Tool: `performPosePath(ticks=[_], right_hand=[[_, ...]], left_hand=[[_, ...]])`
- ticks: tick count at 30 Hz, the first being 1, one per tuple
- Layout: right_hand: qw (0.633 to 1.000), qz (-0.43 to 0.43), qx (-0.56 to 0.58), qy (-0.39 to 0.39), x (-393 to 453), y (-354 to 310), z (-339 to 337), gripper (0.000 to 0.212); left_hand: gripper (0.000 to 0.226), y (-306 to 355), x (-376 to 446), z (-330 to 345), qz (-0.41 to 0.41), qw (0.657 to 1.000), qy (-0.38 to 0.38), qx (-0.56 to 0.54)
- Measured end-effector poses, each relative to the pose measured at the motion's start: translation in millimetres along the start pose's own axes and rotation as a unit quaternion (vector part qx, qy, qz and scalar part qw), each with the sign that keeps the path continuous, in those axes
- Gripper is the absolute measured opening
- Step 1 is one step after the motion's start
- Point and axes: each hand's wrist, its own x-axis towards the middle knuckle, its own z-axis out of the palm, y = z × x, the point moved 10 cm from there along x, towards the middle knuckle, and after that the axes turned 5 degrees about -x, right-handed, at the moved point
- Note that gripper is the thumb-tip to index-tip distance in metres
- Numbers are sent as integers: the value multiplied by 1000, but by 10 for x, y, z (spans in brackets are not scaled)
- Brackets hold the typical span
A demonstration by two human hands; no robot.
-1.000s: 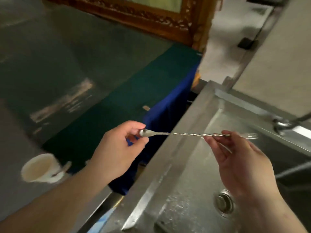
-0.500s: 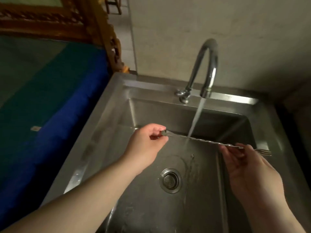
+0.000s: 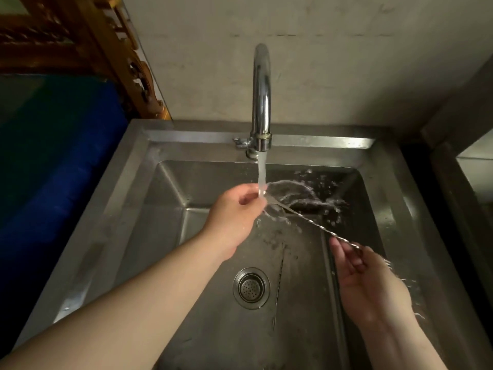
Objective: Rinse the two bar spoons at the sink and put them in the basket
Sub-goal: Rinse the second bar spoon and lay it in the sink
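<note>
The spoon [image 3: 306,219] is held over the sink [image 3: 125,188], stretched slantwise between the two hands, its bowl end up and to the left, its forked end down and to the right. Its twisted stem shows bare in the gap between the hands. The bowl end sits right under the stream [image 3: 262,173] that falls from the tap [image 3: 262,97], and water fans off it to the right in a thin sheet, with drops scattered against the back wall of the basin.

The left hand [image 3: 234,217] pinches the bowl end, its fingers [image 3: 249,194] closed on the spoon just where the water lands, so the stream runs over the fingertips too. The right hand [image 3: 370,284] holds the lower end, palm turned up and toward the camera; its fingers [image 3: 344,252] are curled round the stem, and the small fork tip [image 3: 387,262] pokes out past them on the right. Drops hang in the air beside the right wrist.

Below the spoon, the drain [image 3: 251,287] lies in the wet basin floor, a little left of the right hand. A second thin twisted rod [image 3: 279,281] lies on the basin floor just right of the drain; whether it is the other spoon cannot be told for sure.

The tap rises from the back rim of the sink against a plain wall [image 3: 333,62]. To the left of the sink lies a blue cloth [image 3: 48,169], and behind it stands a carved wooden frame [image 3: 101,41].
</note>
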Motion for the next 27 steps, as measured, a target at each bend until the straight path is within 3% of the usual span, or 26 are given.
performPosePath(ticks=[4,7,8,10,12,14,16,19,23,27], right_hand=[[995,97,-18,18,54,419,-86,25],[977,155,-147,24,41,746,-166,28],[961,127,-243,18,56,751,-160,27],[893,-34,-448,-20,78,563,114,23],[828,-178,-522,-105,-70,444,662,15],[807,-230,-510,-187,-197,471,1108,14],[816,-234,-475,-232,-256,510,1390,18],[842,-221,-426,-247,-273,546,1564,22],[832,-253,-430,-243,-262,478,1642,24],[844,-233,-392,-283,-261,530,1646,21]], left_hand=[[26,107,23,-35,12,1000,1,-9],[27,223,34,-105,44,998,22,33],[26,268,30,-120,59,997,26,52],[25,360,15,-126,90,991,21,94],[23,437,-12,-125,113,985,13,129],[22,513,-39,-151,133,981,19,142],[22,590,-69,-163,149,979,23,141],[20,671,-101,-163,151,976,13,157],[10,732,-78,-167,142,980,-6,142],[8,823,-75,-171,174,970,8,168]])
